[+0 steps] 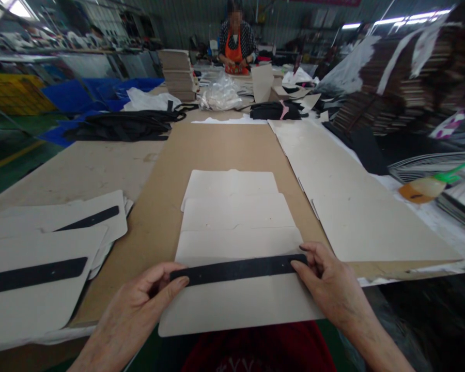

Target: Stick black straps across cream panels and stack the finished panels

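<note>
A black strip [238, 269] lies across the nearest of three overlapping pale card panels [236, 305] at the table's front edge. My left hand [139, 310] pinches the strip's left end with thumb and fingers. My right hand [329, 284] presses on the strip's right end, fingertips on top of it. Both hands hold the strip flat against the panel.
A stack of pale panels with black strips on them [42, 268] lies at the left. Large grey boards [356, 206] lie to the right, with an orange glue bottle [426, 188] beyond. Black strap bundles [124, 126] and card stacks [176, 72] sit farther back, where a person in an orange apron [235, 46] works.
</note>
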A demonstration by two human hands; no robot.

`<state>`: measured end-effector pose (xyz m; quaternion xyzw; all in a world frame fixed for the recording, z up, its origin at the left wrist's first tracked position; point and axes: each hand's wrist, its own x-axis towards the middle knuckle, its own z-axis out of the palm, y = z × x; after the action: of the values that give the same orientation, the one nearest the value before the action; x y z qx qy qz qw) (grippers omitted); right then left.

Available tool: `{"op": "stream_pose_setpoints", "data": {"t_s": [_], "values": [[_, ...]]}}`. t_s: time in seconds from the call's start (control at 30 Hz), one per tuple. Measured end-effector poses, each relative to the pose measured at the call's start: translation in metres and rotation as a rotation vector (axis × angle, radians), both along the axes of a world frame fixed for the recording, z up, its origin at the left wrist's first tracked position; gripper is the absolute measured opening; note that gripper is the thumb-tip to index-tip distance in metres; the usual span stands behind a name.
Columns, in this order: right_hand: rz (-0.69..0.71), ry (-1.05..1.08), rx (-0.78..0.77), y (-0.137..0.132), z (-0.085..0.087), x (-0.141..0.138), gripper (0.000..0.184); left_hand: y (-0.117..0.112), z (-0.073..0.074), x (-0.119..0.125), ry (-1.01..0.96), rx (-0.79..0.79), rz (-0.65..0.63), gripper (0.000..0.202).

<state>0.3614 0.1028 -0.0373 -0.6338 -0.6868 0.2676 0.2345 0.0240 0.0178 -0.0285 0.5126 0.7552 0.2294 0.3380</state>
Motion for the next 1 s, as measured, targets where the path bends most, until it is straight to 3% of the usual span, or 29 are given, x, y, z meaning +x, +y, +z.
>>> {"op": "stream_pose_setpoints", "data": {"t_s": [0.43, 0.7, 0.83, 0.93, 1.0], "values": [[0.008, -0.032, 0.057, 0.001, -0.004, 0.0, 0.029, 0.006, 0.012, 0.009, 0.025, -0.055, 0.041, 0.052], [0.073, -0.154, 0.162, -0.002, -0.007, -0.002, 0.023, 0.006, 0.005, 0.005, 0.041, -0.039, 0.036, 0.048], [0.082, -0.213, 0.291, -0.005, -0.01, -0.001, 0.024, -0.006, 0.011, 0.009, 0.002, 0.15, 0.036, 0.031], [0.141, -0.228, 0.353, -0.003, -0.02, 0.008, 0.029, -0.022, 0.019, 0.015, -0.063, 0.397, -0.131, 0.015], [0.196, -0.23, 0.403, 0.001, -0.031, 0.015, 0.031, -0.028, 0.022, 0.018, -0.08, 0.474, -0.271, 0.013]]}}
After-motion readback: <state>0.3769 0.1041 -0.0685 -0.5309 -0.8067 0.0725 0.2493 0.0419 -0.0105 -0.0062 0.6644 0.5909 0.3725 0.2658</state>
